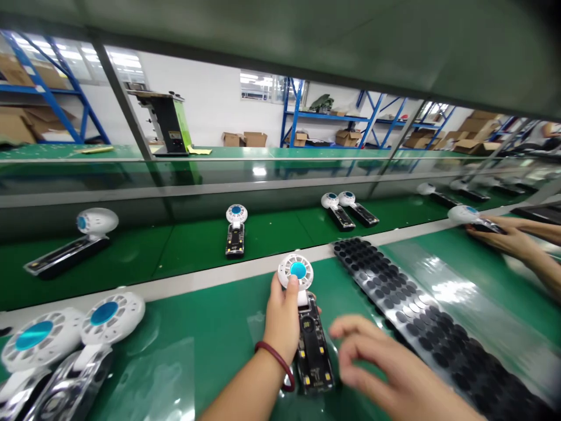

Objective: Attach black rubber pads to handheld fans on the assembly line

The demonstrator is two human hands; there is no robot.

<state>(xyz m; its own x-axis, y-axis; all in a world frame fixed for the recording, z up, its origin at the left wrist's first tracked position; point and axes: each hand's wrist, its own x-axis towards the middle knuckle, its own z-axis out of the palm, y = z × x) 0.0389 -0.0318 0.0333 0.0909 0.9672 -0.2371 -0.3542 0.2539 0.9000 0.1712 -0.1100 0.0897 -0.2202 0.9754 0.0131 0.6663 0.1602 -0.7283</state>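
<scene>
My left hand [283, 318] is closed around a handheld fan [313, 351], its thumb on the round white head near the blue centre. The fan's lower body is dark, with a bare circuit board and small yellow parts facing up. Just right of that body is my right hand [385, 365], slightly blurred, its fingers loosely curled and apart, with nothing visible in them. To its right, a clear sheet of black round pads [407, 313] lies slanting across the green worktop [219, 327].
Two more fans [105, 318] lie at the lower left on the worktop. Behind a pale rail, a green conveyor belt [280, 237] carries several fans. At the right, a co-worker's hands [512, 237] hold another fan. A shelf [307, 35] hangs low overhead.
</scene>
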